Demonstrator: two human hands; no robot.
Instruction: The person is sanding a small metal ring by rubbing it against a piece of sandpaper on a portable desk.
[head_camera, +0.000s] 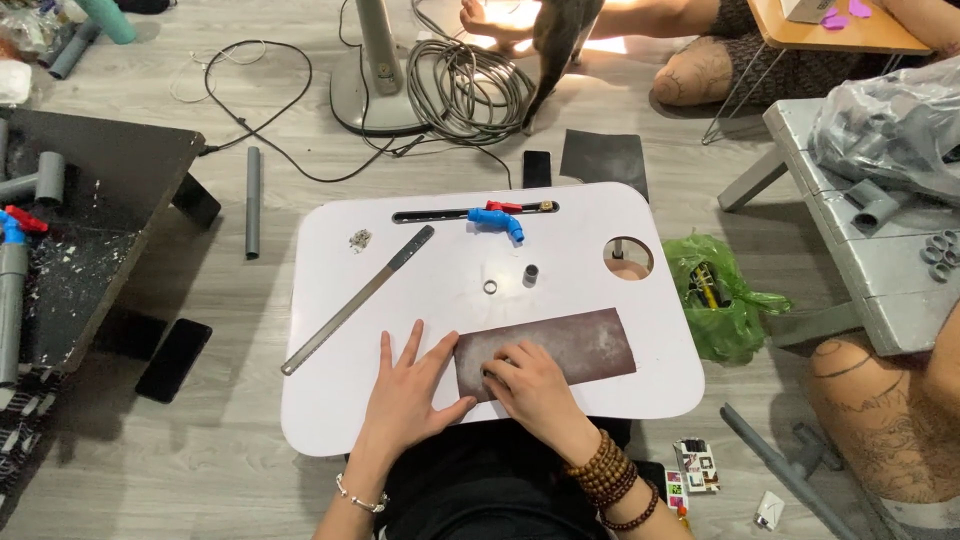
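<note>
On a white lap table (560, 240) lies a dark brown sheet of sandpaper (580, 340). My left hand (408, 388) lies flat with fingers spread and holds down the sheet's left edge. My right hand (530, 385) is curled on the sheet, pressing something small under its fingertips that I cannot make out. Farther back on the table stand a short grey pipe piece (530, 275) and a thin grey ring (490, 287). A long metal ruler (358, 299) lies diagonally at the left. A blue plastic tap with a red handle (497, 218) rests at the table's far edge.
A black phone (172, 359) lies on the floor at the left, beside a dark low table with grey pipes (40, 180). A grey pipe (252, 200), a fan base (378, 95) with coiled cables, a green bag (722, 295), and other people's legs (880, 420) surround the table.
</note>
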